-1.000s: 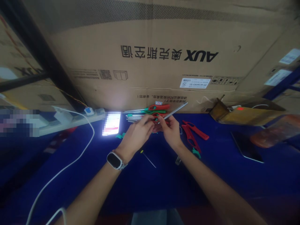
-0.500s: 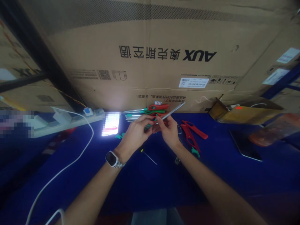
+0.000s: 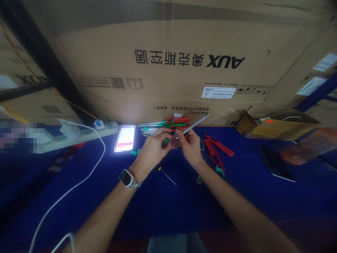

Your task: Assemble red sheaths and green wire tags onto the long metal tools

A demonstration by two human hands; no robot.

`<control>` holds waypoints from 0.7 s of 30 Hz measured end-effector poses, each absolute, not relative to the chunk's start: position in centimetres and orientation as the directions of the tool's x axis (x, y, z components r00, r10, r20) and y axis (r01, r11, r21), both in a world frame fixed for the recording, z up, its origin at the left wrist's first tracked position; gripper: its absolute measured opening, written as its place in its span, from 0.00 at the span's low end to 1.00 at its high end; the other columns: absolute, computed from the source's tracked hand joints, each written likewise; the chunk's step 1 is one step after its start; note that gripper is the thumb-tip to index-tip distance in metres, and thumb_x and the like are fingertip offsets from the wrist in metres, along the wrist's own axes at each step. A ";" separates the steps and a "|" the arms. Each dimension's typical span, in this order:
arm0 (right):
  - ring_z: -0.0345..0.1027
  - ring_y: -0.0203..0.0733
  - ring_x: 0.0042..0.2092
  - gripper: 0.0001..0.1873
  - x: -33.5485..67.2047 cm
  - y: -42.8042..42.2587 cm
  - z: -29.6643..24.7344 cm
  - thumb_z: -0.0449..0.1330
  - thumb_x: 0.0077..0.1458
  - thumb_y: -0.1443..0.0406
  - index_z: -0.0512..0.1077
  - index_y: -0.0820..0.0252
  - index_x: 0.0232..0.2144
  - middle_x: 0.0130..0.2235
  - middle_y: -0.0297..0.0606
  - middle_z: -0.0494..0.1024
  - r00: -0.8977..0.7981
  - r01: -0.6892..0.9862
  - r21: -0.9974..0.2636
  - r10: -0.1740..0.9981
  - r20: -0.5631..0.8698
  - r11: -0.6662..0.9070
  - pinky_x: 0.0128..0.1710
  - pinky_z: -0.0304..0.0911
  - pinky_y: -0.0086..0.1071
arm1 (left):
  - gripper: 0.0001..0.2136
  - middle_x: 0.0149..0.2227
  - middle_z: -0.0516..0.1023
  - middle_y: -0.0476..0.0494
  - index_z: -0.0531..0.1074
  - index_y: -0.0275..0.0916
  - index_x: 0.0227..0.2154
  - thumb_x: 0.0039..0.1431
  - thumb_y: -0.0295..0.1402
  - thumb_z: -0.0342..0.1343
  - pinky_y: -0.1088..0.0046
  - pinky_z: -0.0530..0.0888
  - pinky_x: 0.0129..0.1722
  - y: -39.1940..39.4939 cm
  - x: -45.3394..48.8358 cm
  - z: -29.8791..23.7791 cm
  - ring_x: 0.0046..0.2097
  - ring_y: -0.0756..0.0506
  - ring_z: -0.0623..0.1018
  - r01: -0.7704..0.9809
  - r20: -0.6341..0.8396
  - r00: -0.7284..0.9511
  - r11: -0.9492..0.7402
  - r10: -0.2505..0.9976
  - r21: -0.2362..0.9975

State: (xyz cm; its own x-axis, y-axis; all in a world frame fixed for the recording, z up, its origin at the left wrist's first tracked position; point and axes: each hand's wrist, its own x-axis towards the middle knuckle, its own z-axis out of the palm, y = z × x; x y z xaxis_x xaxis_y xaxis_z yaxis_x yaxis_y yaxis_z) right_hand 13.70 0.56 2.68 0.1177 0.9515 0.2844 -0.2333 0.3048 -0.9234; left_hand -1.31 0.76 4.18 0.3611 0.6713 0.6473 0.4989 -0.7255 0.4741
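My right hand is closed around the lower end of a silver metal tube, which slants up to the right. My left hand meets it with fingers bent together at the tube's lower end; a bit of green shows near them, and what they pinch is mostly hidden. Behind both hands lies a pile of long-necked lighters with red and green handles and metal tubes. To the right, red handle shells rest on the blue table, with a green part just below.
A yellow-ended screwdriver lies in front of my hands. Left are a lit phone, a power strip and a white cable. Right are a dark phone and an open box. A large cardboard carton stands behind.
Hardly anything differs: both hands and the metal tube keep nearly the same position, and the view has shifted very slightly.
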 end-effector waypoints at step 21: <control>0.77 0.42 0.24 0.22 13.6 0.7 2.7 0.70 0.47 0.51 0.66 0.57 0.33 0.21 0.28 0.76 0.132 -0.315 -0.908 0.961 0.245 0.275 0.24 0.77 0.33 | 0.02 0.42 0.79 0.43 0.75 0.39 0.35 0.60 0.27 0.60 0.62 0.77 0.47 1.0 -0.6 4.0 0.46 0.44 0.79 0.364 0.668 0.187 -0.683 0.720 0.633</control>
State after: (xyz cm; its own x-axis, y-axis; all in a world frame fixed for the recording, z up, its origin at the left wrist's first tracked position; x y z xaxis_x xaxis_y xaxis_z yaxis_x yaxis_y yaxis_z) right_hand 13.61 0.74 2.69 0.1318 0.9606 0.2446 -0.3153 0.2745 -0.9084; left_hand -0.58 1.02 3.99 0.1868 0.7199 0.6685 0.3645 -0.6827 0.6334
